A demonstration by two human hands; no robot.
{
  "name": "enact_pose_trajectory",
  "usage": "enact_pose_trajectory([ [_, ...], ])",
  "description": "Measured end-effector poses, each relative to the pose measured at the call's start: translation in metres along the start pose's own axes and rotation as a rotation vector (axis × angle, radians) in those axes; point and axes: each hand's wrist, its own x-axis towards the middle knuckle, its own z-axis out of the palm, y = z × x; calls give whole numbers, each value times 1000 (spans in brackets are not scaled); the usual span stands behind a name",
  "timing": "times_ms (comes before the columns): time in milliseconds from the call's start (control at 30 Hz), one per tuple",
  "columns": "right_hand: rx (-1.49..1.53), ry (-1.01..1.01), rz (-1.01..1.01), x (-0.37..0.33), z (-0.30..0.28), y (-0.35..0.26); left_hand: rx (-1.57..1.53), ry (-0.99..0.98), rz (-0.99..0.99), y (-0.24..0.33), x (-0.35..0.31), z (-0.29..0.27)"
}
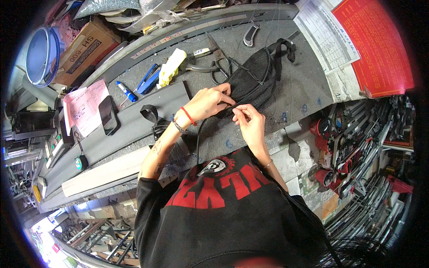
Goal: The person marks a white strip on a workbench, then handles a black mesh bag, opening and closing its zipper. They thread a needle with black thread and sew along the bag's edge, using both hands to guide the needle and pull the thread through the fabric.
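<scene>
A black mesh bag (250, 80) with straps lies on the grey-topped workbench, its near edge between my hands. My left hand (208, 103), with a red string on the wrist, is closed on that edge, fingers bent over the dark fabric. Close beside it, my right hand (250, 123) is held in a pinch at the bag's near corner; whatever sits between thumb and forefinger is too small to make out. A thin black cord (198, 140) hangs from near the bag toward my shirt. Just beyond my left hand lie scissors (217, 51), partly hidden by the bag.
Around the bag are a utility knife (251, 35), a crumpled yellow cloth or paper (171, 67), a blue stapler-like tool (148, 80) and a blue marker (127, 91). Farther left lie a phone (107, 115), pink paper (85, 107) and a tape measure (81, 162). Metal bars (371, 178) fill the right.
</scene>
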Motion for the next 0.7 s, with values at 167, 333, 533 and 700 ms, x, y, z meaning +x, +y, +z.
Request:
enact_pose_trajectory([
  [167, 33, 17, 2, -2, 0, 3, 95, 85, 15, 3, -4, 9],
  [333, 61, 20, -22, -1, 0, 6, 95, 86, 10, 8, -6, 8],
  [533, -188, 137, -139, -1, -9, -13, 90, 156, -31, 11, -12, -6],
  [700, -312, 84, -390, 14, -2, -30, -86, 278, -9, 10, -12, -6],
])
